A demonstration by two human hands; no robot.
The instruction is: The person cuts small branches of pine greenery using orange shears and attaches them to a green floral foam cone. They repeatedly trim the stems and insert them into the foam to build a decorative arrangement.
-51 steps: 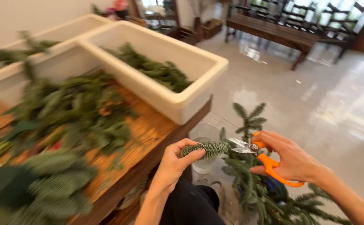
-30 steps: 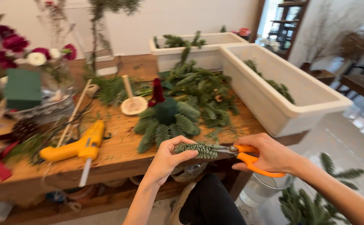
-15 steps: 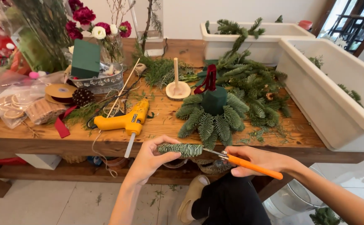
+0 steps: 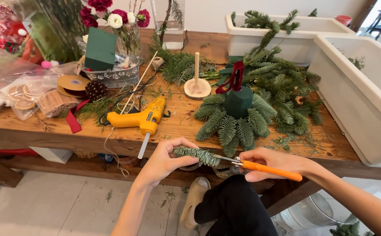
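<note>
Two bare hands work just in front of the near edge of the brown wooden table [image 4: 59, 131]. The left hand [image 4: 166, 159] pinches a short green fir sprig [image 4: 195, 154] between thumb and fingertips at its outer end. The right hand [image 4: 271, 162] is clenched round the handles of orange-handled metal snips [image 4: 260, 167], whose blades meet the sprig at the end away from the left-hand grip.

As a judgement, the cut will go cleanly if the pinch stays firm and well back from the blades, fingertips clear, with the stem seated deep in the blades and square to them.

The sprig lies nearly level, its long axis running left to right between the two hands, dipping slightly toward the snips. Which end is the tip cannot be told.
</note>
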